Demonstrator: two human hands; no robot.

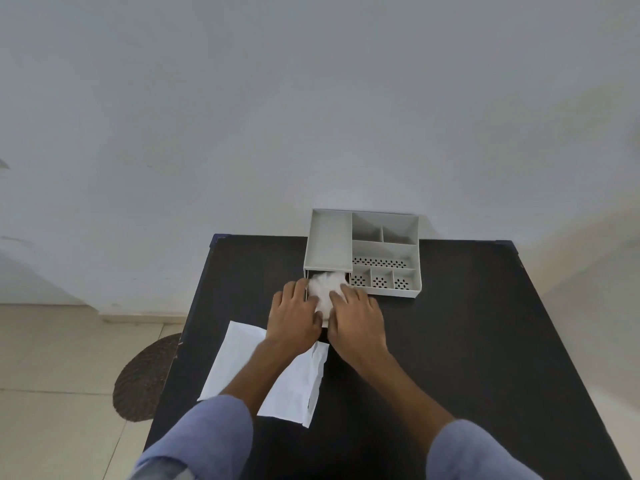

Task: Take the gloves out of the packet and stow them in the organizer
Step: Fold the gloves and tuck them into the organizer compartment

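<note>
Pressing the white crumpled gloves [323,289] into the pulled-out drawer [325,323] at the front left of the grey organizer [363,251], at the far edge of the dark worktop [450,341]. Lying directly ahead of both hands, between them, with the bundle partly under the organizer's flat lid and partly bulging over the drawer. Bearing on the bundle's left side with the left hand [294,315], palm down, fingers spread and curled over it, not clenched. Bearing on the right side with the right hand [356,318], equally near, fingers flat on top. Reaching forward with both forearms, converging, blue sleeves at the near edge. Resting flat and apparently emptied behind the left wrist: the white packet [242,362]. Judging the coming move as a straight push along the drawer's slide axis, away from the body.
</note>
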